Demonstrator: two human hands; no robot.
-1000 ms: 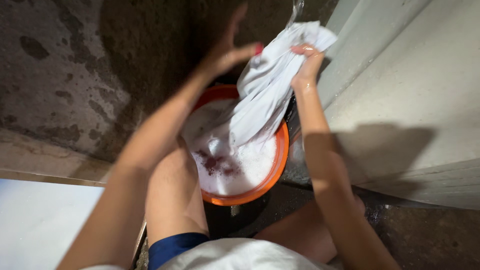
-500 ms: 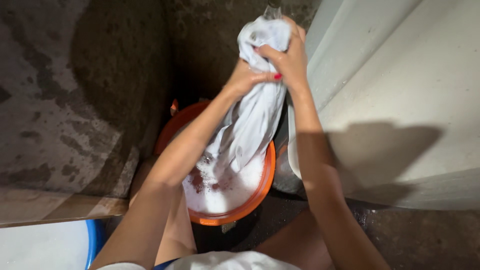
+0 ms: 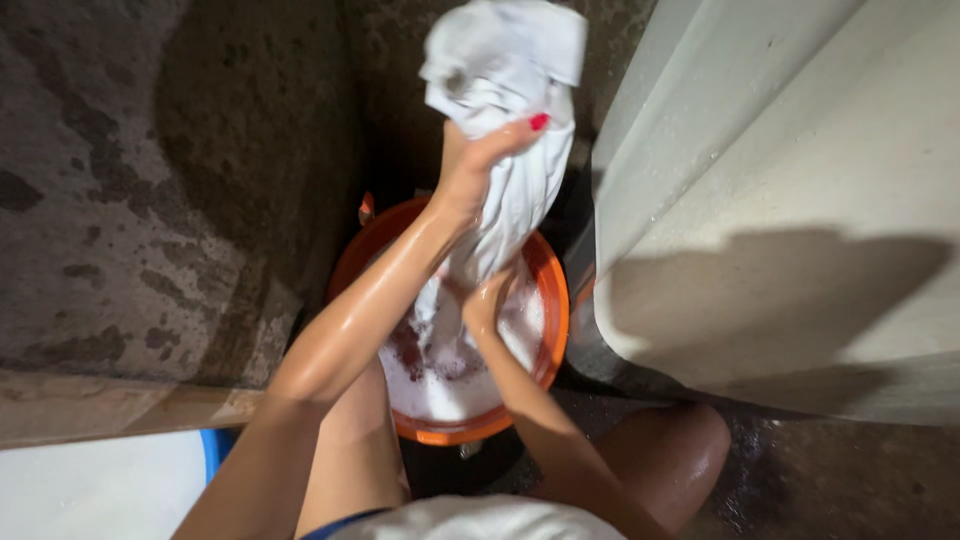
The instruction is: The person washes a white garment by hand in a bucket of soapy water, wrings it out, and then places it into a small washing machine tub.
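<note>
A wet white cloth (image 3: 505,120) is held stretched upright above an orange basin (image 3: 552,300), its bunched top raised high and its lower end trailing down into the suds. The basin is filled with white foam (image 3: 450,385), with a reddish patch seen within it. It is set on a rough, stained concrete floor (image 3: 130,200). Just beside its right rim a pale wall (image 3: 780,200) rises, closing off that side. A bare knee (image 3: 670,450) is seen near the wall, and a blue edge (image 3: 210,450) at the lower left. The left hand (image 3: 480,165) is wrapped around the cloth's middle, fingers curled tight, a red-nailed thumb pressed across the fabric. The right hand (image 3: 485,300) is clamped on the lower part, just above the foam; its fingers are closed on the fabric.
</note>
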